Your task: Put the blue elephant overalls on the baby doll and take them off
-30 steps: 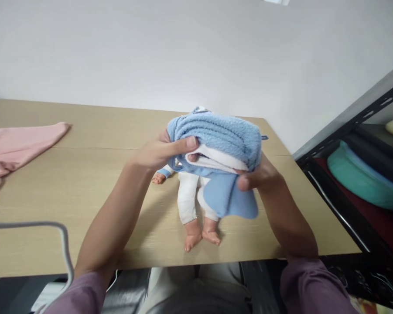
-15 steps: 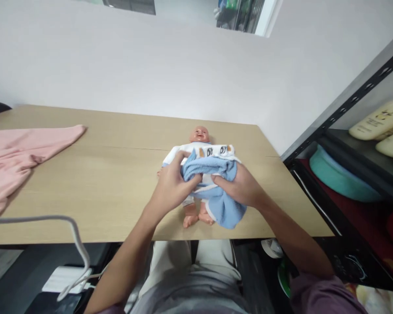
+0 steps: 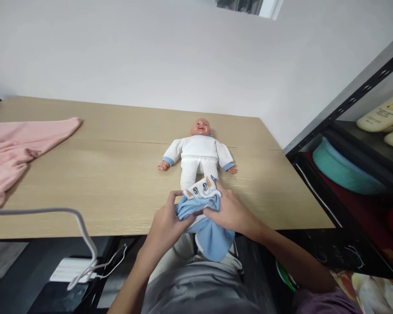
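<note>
My left hand [image 3: 170,218] is closed on the left side of a bunched blue-and-white terry cloth [image 3: 214,240], its thumb toward the middle. The other side is gripped by my right hand [image 3: 230,209], also with the thumb inward. A white band with embroidered eyes and orange patches runs along the cloth's upper edge. One blue flap hangs over the table's front edge. Beyond the cloth, a baby doll [image 3: 199,146] in a white outfit with blue cuffs lies face up, arms spread. My hands and the cloth hide its feet and lower legs.
A pink garment [image 3: 9,157] lies on the wooden table [image 3: 117,174] at left. At right stands a shelf with pale bottles [image 3: 382,113] and a teal basin [image 3: 346,170]. A grey cable [image 3: 52,211] crosses the lower left, near a white box [image 3: 68,269].
Both hands have drawn the bunched cloth toward me, from over the doll's torso to the table's front edge. The doll's torso and arms now show. My view has tilted slightly downward.
</note>
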Demonstrator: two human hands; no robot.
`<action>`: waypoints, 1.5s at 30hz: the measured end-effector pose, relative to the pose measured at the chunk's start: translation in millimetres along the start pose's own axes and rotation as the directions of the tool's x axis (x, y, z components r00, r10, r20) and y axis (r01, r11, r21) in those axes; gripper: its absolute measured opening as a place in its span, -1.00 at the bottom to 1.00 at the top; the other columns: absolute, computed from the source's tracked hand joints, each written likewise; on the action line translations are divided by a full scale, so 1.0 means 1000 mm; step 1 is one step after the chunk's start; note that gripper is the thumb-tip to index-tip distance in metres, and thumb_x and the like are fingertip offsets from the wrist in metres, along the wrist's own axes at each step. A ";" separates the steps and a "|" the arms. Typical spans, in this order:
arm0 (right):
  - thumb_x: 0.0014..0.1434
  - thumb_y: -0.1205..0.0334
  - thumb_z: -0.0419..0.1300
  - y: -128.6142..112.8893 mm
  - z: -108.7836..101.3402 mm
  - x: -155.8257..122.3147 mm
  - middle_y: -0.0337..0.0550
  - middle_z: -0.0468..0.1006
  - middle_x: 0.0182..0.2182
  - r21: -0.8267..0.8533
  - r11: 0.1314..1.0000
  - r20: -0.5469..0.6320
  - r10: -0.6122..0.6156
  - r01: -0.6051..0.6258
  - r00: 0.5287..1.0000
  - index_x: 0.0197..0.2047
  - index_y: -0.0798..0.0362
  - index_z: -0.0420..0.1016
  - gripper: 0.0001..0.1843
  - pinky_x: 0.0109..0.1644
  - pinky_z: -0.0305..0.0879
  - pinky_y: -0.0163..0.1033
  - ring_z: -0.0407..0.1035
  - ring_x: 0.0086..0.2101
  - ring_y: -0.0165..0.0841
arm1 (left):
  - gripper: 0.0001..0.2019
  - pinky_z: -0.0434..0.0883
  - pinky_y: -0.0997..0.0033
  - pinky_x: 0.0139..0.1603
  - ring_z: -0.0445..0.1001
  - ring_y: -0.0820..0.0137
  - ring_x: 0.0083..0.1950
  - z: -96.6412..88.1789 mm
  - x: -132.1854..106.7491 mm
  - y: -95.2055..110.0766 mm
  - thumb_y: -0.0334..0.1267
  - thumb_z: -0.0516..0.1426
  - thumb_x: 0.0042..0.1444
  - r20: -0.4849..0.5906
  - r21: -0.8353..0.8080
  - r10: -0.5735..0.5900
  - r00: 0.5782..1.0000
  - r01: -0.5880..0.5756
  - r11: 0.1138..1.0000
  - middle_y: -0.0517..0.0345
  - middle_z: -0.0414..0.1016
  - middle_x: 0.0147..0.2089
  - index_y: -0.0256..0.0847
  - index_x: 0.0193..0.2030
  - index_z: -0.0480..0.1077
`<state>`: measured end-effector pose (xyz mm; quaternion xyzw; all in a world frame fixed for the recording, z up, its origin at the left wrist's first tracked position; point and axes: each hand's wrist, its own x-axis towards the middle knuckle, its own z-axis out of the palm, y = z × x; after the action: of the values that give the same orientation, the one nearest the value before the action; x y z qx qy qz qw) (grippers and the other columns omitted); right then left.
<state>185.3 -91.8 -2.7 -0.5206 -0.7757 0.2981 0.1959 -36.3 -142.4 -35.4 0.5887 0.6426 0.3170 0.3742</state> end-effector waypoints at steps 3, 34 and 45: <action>0.22 0.15 0.39 0.004 0.005 0.007 0.06 0.77 0.03 -0.004 0.999 0.028 0.035 -0.035 0.999 0.46 0.00 0.37 -0.23 0.04 0.51 -0.02 0.65 0.02 0.04 | -0.40 0.43 0.18 -0.06 0.69 -0.01 -0.06 0.004 0.005 -0.001 0.06 0.23 0.28 0.017 0.004 -0.002 1.000 0.002 1.000 0.03 0.70 -0.06 -0.10 0.36 0.24; 0.46 0.09 0.22 -0.002 0.021 0.024 0.18 0.72 0.09 -0.232 0.971 0.252 0.007 0.053 0.968 0.35 0.11 0.46 -0.51 0.05 0.51 0.00 0.66 0.01 0.05 | -0.48 0.44 0.07 -0.04 0.70 -0.16 0.03 0.000 0.015 -0.022 -0.08 0.04 0.46 0.127 0.153 -0.050 0.991 0.030 0.988 -0.18 0.70 0.05 -0.13 0.47 0.10; 0.38 0.23 0.23 0.007 0.030 0.022 0.25 0.53 0.30 -0.269 0.960 0.198 -0.029 0.082 0.980 0.40 0.13 0.38 -0.44 0.23 0.54 0.13 0.58 0.16 0.08 | -0.71 0.27 -0.18 0.29 0.50 -0.09 0.23 0.009 0.024 -0.045 -0.18 0.06 0.33 0.036 0.224 0.100 0.994 -0.106 0.969 -0.12 0.58 0.12 -0.14 0.14 0.36</action>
<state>163.9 -77.5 -30.1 -0.4896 -0.8393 0.2302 0.0540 -52.6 -123.2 -80.7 0.6638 0.6386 0.2537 0.2955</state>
